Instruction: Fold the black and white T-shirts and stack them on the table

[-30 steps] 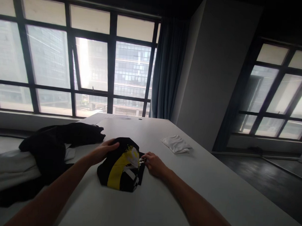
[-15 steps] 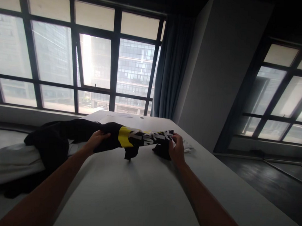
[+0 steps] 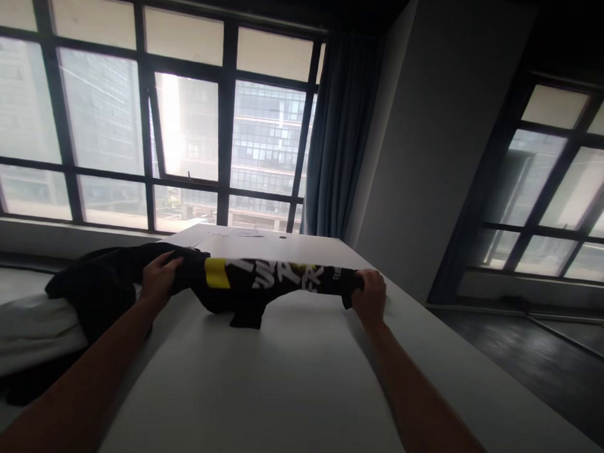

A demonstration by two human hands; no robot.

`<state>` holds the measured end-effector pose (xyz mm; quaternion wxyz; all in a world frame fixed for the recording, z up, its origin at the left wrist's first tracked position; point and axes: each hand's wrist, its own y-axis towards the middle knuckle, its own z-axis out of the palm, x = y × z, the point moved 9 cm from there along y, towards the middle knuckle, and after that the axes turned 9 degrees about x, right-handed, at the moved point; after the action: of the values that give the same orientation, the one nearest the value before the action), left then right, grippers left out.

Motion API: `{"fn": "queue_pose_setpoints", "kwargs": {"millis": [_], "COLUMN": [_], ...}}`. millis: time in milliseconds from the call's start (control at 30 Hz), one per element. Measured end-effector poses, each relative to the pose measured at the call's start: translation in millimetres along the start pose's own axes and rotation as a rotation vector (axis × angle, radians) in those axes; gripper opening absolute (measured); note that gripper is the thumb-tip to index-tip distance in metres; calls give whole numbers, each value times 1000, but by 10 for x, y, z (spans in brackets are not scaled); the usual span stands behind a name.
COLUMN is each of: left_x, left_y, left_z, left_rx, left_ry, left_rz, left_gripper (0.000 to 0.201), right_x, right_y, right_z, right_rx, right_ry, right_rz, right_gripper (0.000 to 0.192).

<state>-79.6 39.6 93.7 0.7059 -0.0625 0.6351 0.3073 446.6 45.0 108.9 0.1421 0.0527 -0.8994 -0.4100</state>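
Gripping opposite ends of a black printed garment (image 3: 259, 281) at mid-frame, the left hand (image 3: 160, 278) and right hand (image 3: 370, 295) close tightly, stretching it above the white table (image 3: 274, 399).

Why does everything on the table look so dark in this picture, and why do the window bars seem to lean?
Head view: bright windows backlight the room, so the black printed garment between left hand and right hand loses detail, as does the dark clothes pile. The white table stays dim grey. The wide lens tilts the window frames outward; the forearms near the bottom edge look stretched.
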Motion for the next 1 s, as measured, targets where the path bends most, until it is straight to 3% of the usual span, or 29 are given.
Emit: {"fn": "queue_pose_setpoints", "kwargs": {"millis": [100, 167, 267, 333, 433, 500, 633, 667, 733, 800, 867, 967, 1000], "left_x": [-233, -366, -426, -263, 251, 506, 447, 407, 302, 67, -311, -873, -1018], "left_y": [51, -22, -267, -452, -749, -956, -1304, -1389, -1491, -1345, -913, -92, 113], "left_z": [-179, -109, 249, 635, 1161, 1317, 1388, 1403, 1451, 1533, 1532, 1115, 965], "left_rx": [-117, -118, -7, 237, 740, 983, 1249, 1338, 1485, 1433, 1128, 525, 456], "left_ry": [342, 603, 897, 1020, 1155, 1179, 1046, 1014, 969, 960, 1017, 1266, 1282], "left_rz": [262, 428, 660, 722, 569, 407, 257, 213, 139, 213, 385, 427, 424], "left_gripper": [32, 32, 34, 40, 69, 83, 74, 70, 55, 38, 30, 34, 37], "right_x": [-54, -84, -100, 13, 230, 280, 358, 367, 364, 382, 473, 641, 668], "right_y": [4, -11, -25, -66, -243, -341, -405, -369, -210, -69, -45, -158, -218], "right_z": [95, 245, 354, 483, 746, 826, 873, 860, 753, 585, 529, 719, 797], "right_rx": [120, 214, 235, 352, 671, 801, 944, 923, 725, 437, 292, 442, 525], "right_ry": [-12, 29, 104, 150, 145, 108, 125, 136, 181, 263, 341, 343, 318], "right_rz": [-41, -33, 8, -49, -135, -104, -83, -73, -27, -6, -56, -147, -159], "right_gripper": [34, 27, 25, 29, 58, 57, 32, 30, 30, 34, 41, 55, 58]}}
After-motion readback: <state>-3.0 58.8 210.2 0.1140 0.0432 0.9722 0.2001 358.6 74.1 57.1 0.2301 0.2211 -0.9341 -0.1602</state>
